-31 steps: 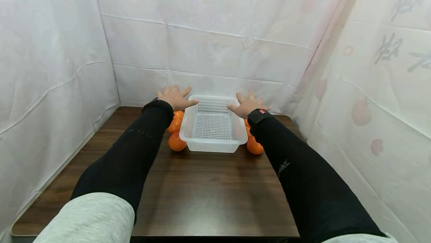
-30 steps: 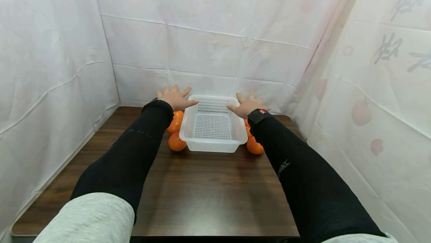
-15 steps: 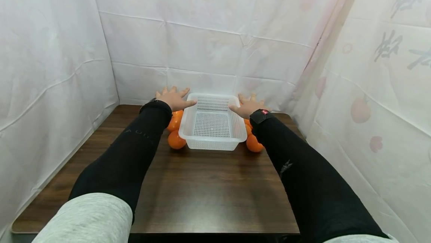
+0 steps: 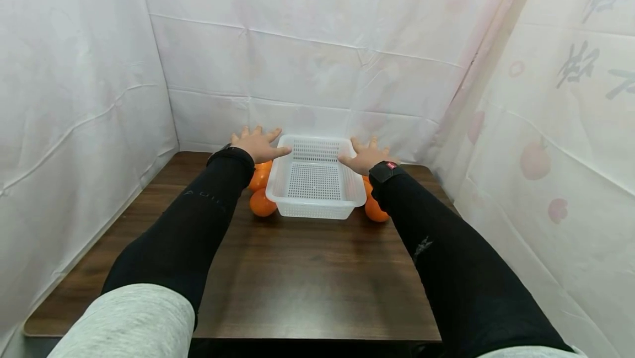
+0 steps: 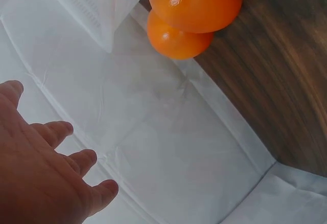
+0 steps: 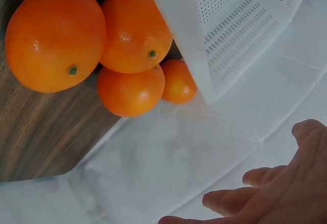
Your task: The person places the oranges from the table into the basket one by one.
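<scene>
A white perforated plastic basket point(image 4: 317, 203) stands toward the back of the brown table, with nothing in it. My left hand point(image 4: 259, 145) is spread above the oranges at the basket's left, thumb near its rim. On the other side my right hand point(image 4: 367, 157) hovers with fingers apart, its thumb overlapping the basket's right rim in the head view. Neither hand holds anything. Oranges point(image 4: 263, 202) sit along the left side, partly hidden by my wrist. Several more, with small green stem marks, cluster at the right side, including a large orange point(image 6: 56, 37) in the right wrist view.
The wood-grain table point(image 4: 307, 270) ends at a front edge near me. White cloth sheets rise behind it point(image 4: 297, 60) and along both sides, the right sheet point(image 4: 536, 192) printed with faint fruit and characters.
The head view has tilted slightly, so the table and basket appear a little higher. Both hands stay spread in nearly the same place; basket and oranges have not visibly moved on the table.
</scene>
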`<action>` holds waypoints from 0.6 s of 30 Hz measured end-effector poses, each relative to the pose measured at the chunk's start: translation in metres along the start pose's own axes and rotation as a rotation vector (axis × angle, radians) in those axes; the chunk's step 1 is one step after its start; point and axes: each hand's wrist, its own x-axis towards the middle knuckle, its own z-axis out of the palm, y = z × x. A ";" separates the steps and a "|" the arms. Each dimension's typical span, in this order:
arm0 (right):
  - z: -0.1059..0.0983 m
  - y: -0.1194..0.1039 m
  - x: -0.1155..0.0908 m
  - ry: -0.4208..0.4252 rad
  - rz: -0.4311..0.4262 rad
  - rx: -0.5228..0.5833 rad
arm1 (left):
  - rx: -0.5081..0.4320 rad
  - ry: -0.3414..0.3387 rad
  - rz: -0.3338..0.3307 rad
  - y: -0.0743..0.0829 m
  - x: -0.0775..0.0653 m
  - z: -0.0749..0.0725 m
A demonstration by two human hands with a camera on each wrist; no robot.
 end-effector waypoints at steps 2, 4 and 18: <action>0.000 0.000 -0.003 0.000 -0.021 0.002 | 0.003 0.016 -0.002 0.001 0.000 0.003; 0.001 -0.001 -0.007 0.003 -0.042 0.005 | -0.007 0.036 0.000 0.002 -0.001 0.008; 0.018 0.000 -0.044 0.026 -0.145 0.213 | -0.194 0.049 0.076 0.023 -0.021 0.044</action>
